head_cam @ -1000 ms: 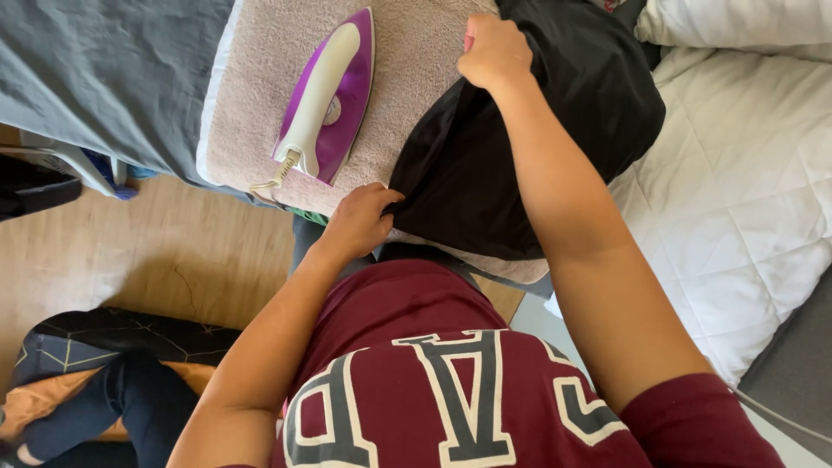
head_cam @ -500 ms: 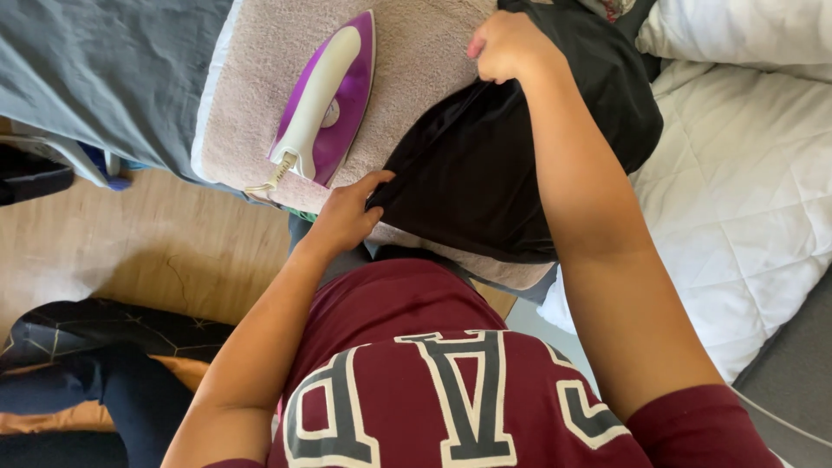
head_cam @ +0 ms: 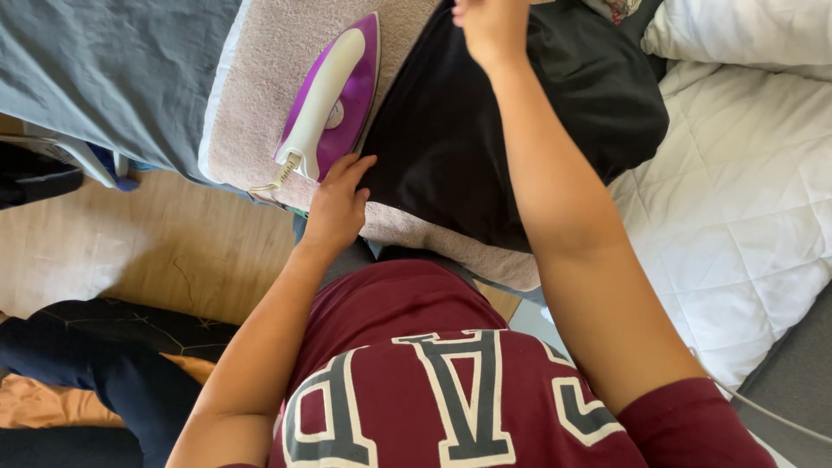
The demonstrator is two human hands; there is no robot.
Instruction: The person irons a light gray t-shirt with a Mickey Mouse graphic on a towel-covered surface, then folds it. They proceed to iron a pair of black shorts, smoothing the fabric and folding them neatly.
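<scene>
right hand (head_cam: 490,26) lifted further up black garment (head_cam: 485,130) top edge, gripping it, left hand (head_cam: 336,204) pinching near edge beside purple iron (head_cam: 334,91)

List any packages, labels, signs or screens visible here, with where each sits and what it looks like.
No packages, signs or screens in view.
Round label: on the handle of the purple and white iron, pale with a small mark; too small to make out.
Large block lettering: on the wearer's maroon shirt, grey with white outlines.
</scene>
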